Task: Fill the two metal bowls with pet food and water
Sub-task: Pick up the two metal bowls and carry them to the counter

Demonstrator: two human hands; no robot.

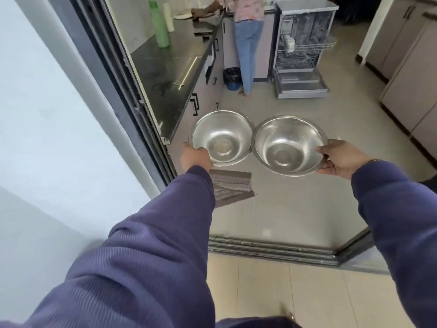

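I hold two shiny metal bowls side by side in front of me, above the kitchen floor. My left hand grips the near rim of the left bowl. My right hand pinches the right rim of the right bowl. Both bowls look empty, and their rims nearly touch in the middle. No pet food or water source is clearly in sight.
A sliding-door track crosses the floor just ahead, with a striped mat beyond. A dark counter with a green bottle runs along the left. A person stands at the far counter beside an open dishwasher and a bin.
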